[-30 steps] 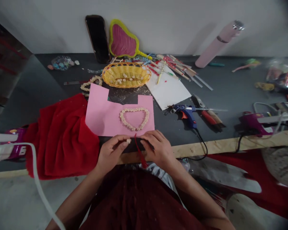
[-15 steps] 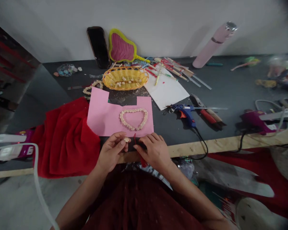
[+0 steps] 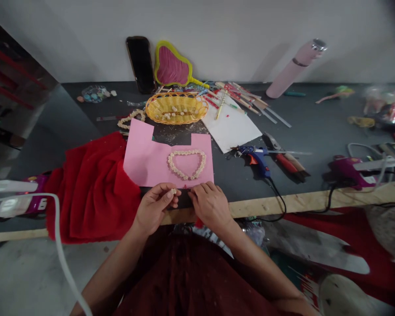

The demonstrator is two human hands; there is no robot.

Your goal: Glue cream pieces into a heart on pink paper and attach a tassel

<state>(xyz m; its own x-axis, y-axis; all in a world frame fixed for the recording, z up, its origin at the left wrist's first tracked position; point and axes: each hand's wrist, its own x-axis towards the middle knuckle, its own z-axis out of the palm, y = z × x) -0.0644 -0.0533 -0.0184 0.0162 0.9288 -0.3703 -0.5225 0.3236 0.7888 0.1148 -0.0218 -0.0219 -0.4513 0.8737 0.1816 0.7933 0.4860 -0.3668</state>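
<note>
My left hand [image 3: 156, 205] pinches a small cream flower-shaped bead [image 3: 174, 191] between thumb and fingertips at the table's front edge. Just to its right, my right hand [image 3: 211, 202] is closed over a red tassel [image 3: 199, 223], mostly hidden beneath the fingers. Beyond both hands lies a pink sheet [image 3: 145, 160] with notches cut in its far side. A string of cream flower beads [image 3: 171, 166] rests on it in a loop, its two ends near each other at the front.
Behind the sheet sits a yellow basket [image 3: 158, 115] with several beads. Red cloth [image 3: 95, 193] lies left. A white paper [image 3: 230, 131], blue glue gun [image 3: 258, 160] and pliers [image 3: 285, 158] are right. A phone [image 3: 141, 63] and pink bottle [image 3: 291, 70] stand behind.
The view has shifted slightly, so the table items appear a little further right. My right hand has closed further over the red tassel, covering more of its cord. My left hand still pinches the bead.
</note>
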